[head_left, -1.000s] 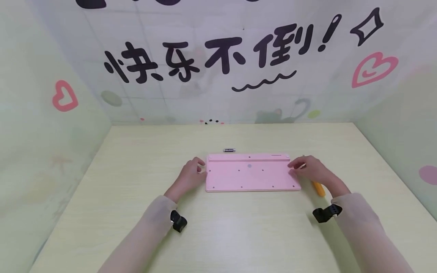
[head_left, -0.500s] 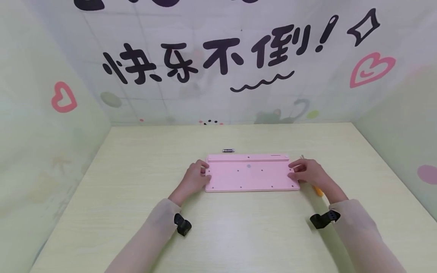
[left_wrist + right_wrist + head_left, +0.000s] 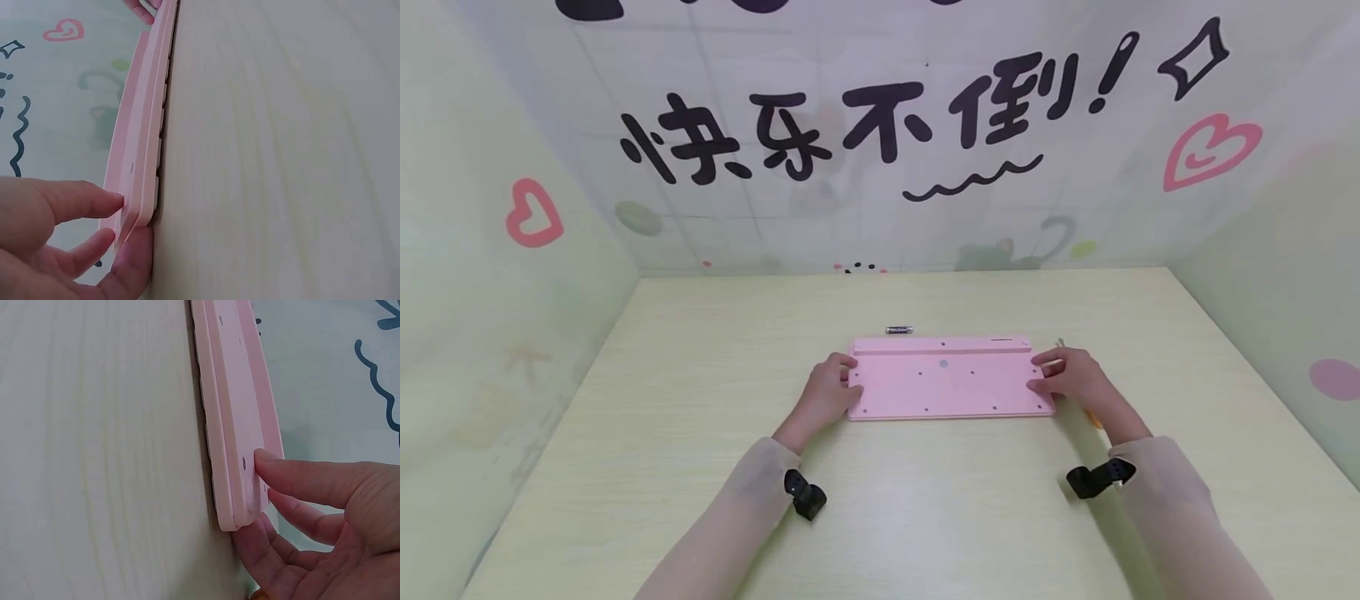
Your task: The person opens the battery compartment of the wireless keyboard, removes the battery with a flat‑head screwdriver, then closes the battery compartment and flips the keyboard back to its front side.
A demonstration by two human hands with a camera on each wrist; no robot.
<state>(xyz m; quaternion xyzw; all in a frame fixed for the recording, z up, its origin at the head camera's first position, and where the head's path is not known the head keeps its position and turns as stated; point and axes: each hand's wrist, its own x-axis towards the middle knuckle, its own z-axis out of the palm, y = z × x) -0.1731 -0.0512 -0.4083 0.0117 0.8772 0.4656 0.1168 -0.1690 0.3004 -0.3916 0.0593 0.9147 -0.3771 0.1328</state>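
A pink keyboard [image 3: 955, 390] lies face down on the table, its underside with small screw holes and a raised back ridge showing. My left hand [image 3: 823, 393] grips its left end; in the left wrist view the thumb presses the underside while fingertips [image 3: 134, 256] reach below the edge. At the opposite end, my right hand [image 3: 1075, 382] pinches the keyboard likewise, thumb on top and fingers under the corner, as the right wrist view shows. Keycaps peek out along the lower side of the keyboard [image 3: 140, 150].
A small battery [image 3: 898, 330] lies just behind the keyboard. Partly hidden by my right hand and forearm is a tool with an orange handle [image 3: 1094, 419] and a thin metal shaft. Printed cloth walls [image 3: 805, 225] enclose the table's back and sides.
My left hand has moved inward onto the keyboard's left end, its thumb now over the edge. My right hand has also taken a fuller hold. The keyboard stays about where it was.
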